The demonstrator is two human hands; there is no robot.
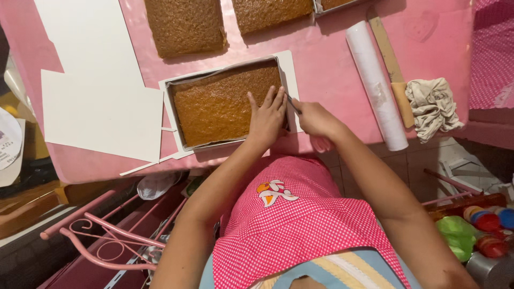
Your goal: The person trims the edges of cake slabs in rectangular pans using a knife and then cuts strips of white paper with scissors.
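My left hand [266,115] lies flat, fingers spread, on the brown cake [219,104] at its right end, and my right hand [316,119] is closed around a thin knife [293,104] just beside the pan's right edge. The pink table [332,69] carries it all. White card sheets [96,91] lie to the left. The cake sits in its metal pan [176,115] near the table's front edge. Two more cakes [184,24] lie farther back, a white roll [375,80] and a crumpled cloth [432,107] to the right.
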